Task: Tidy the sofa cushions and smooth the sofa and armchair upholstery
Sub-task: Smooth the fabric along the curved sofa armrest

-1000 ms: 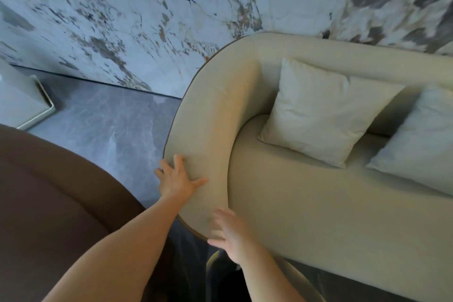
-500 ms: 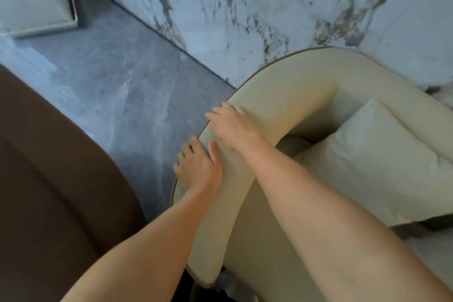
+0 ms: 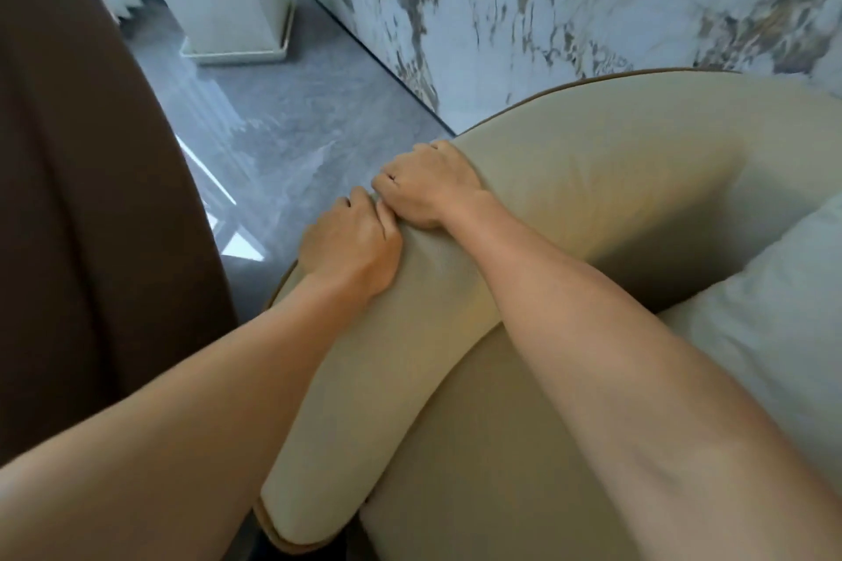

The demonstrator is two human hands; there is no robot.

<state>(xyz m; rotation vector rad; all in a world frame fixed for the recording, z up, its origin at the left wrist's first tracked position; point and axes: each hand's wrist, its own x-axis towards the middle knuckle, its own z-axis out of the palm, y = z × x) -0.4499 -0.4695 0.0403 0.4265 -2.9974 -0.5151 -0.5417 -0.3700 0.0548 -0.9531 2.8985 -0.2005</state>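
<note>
The beige sofa's curved armrest (image 3: 592,178) runs from the lower middle up to the right. Both my hands lie on its outer edge, side by side and touching. My left hand (image 3: 348,244) has its fingers curled down over the edge. Just above it, my right hand (image 3: 428,187) is curled over the same edge, its forearm crossing the armrest. The fingertips of both are hidden behind the edge. A pale cushion (image 3: 770,323) leans in the sofa's corner at the right. The sofa seat (image 3: 478,469) lies below my right forearm.
A dark brown armchair back (image 3: 91,196) fills the left side, close to the sofa's end. Grey stone floor (image 3: 282,137) runs between them. A white square planter (image 3: 228,0) stands at the top left by the marbled wall (image 3: 569,0).
My view has closed in on the armrest and swung left. Both hands went from flat on the armrest to curled over its outer edge, and they now touch each other.
</note>
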